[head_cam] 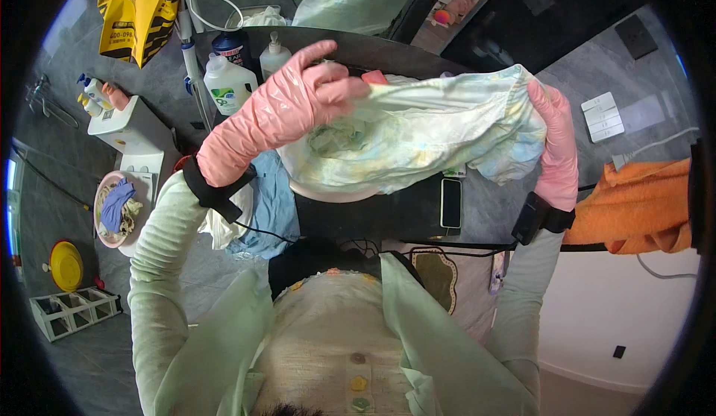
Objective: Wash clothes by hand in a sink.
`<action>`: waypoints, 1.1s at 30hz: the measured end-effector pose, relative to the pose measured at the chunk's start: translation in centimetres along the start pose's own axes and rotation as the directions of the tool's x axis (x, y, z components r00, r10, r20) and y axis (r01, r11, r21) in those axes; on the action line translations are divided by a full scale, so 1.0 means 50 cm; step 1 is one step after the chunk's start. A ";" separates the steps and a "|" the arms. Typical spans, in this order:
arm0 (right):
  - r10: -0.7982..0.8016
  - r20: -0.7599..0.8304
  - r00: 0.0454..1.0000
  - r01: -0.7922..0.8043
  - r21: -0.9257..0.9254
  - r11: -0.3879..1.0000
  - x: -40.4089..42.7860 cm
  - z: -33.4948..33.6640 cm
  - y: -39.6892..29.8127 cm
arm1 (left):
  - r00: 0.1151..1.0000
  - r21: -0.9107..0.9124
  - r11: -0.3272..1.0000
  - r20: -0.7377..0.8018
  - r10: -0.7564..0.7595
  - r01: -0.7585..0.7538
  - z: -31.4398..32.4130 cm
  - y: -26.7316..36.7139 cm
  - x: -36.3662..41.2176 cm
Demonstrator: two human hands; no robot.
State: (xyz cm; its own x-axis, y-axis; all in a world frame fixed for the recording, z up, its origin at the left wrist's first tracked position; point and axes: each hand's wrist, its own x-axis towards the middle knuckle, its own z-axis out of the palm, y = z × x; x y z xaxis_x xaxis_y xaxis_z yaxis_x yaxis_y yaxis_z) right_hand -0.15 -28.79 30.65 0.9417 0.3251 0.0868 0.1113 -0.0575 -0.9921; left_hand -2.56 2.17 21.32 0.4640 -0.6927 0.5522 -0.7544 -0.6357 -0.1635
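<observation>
A wet-looking white garment (430, 131) with pale yellow and blue patterning is stretched between my two pink-gloved hands. My right hand (551, 119) grips its gathered edge on the right. At its other end is my left hand (335, 83), fingers curled at the cloth, index finger pointing out; the fingertips are slightly blurred. Below the cloth shows the rim of a pale basin (335, 193) on a dark counter (369, 220). The cloth hides most of the basin.
Bottles, including a white jug (228, 85) and a pump bottle (274, 55), stand behind my left forearm. Blue cloth (274, 198) hangs over the counter's left edge. A phone (451, 203) lies near the front edge. An orange towel (632, 209) hangs at right.
</observation>
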 end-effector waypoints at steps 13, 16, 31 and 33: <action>-0.056 -0.140 0.989 -0.012 -0.443 0.896 0.063 -0.027 0.126 | 0.839 -0.939 -0.243 0.328 -0.435 0.242 -0.050 -0.007 0.007; -0.154 -0.094 0.984 0.080 -0.540 0.838 0.072 -0.018 0.176 | 0.765 -0.820 -0.572 0.389 -0.514 0.033 -0.037 0.000 0.031; 0.033 0.411 0.911 0.026 -0.136 0.990 -0.005 0.294 0.240 | 0.635 -0.434 -0.879 0.626 -0.453 -0.199 0.024 0.046 0.008; -0.025 0.300 0.954 0.030 -0.013 0.999 -0.004 0.274 0.239 | 0.730 -0.367 -0.893 0.530 -0.432 -0.262 0.034 0.042 -0.007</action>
State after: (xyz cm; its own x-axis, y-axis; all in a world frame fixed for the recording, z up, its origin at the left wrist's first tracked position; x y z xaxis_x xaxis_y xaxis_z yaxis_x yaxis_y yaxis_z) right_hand -3.33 -16.61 17.55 0.8003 0.5942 0.0803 0.1439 -0.0603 -0.9877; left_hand -3.51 0.53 19.39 0.9106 -0.4113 0.0404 0.3814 0.8740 0.3011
